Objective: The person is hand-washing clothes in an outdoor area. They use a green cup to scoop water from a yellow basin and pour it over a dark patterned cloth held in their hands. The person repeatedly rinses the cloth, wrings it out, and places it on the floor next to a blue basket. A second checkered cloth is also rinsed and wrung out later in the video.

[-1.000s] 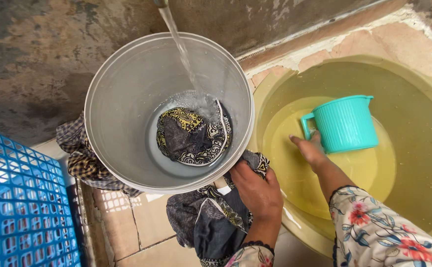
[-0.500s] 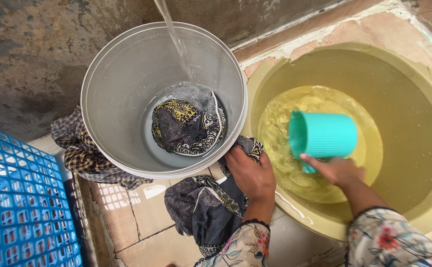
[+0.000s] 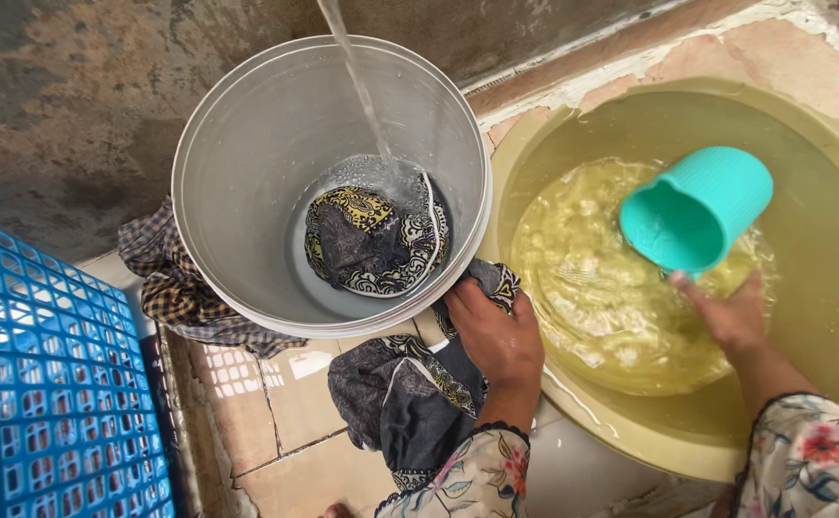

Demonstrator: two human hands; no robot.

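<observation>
We are mid-rinse. Our right hand (image 3: 731,317) grips the teal jug (image 3: 697,209) by its handle, fingers closed round it, and holds it tipped with its mouth toward us over the yellow basin (image 3: 534,422). The water in the basin is churned and foamy just under the jug, so we judge that we are scooping or pouring here. Our left hand (image 3: 491,331) is closed on a dark patterned cloth (image 3: 410,403) at the rim of the grey bucket (image 3: 247,192); the cloth hangs from our grip down onto the tiled floor (image 3: 275,422), between bucket and basin.

A thin stream of water (image 3: 357,91) falls from above into the bucket, where another dark cloth with yellow print (image 3: 366,240) lies in shallow water. A checked cloth (image 3: 175,283) lies crumpled just beside the bucket on its far left, and a blue crate (image 3: 45,384) stands at the left edge.

For the next move we judge that the jug needs a steady wrist, since it is near the basin's water and a quick tilt would splash. The hanging cloth needs a firm lift over the bucket's rim, as wet fabric is heavy and could slip from our fingers.
</observation>
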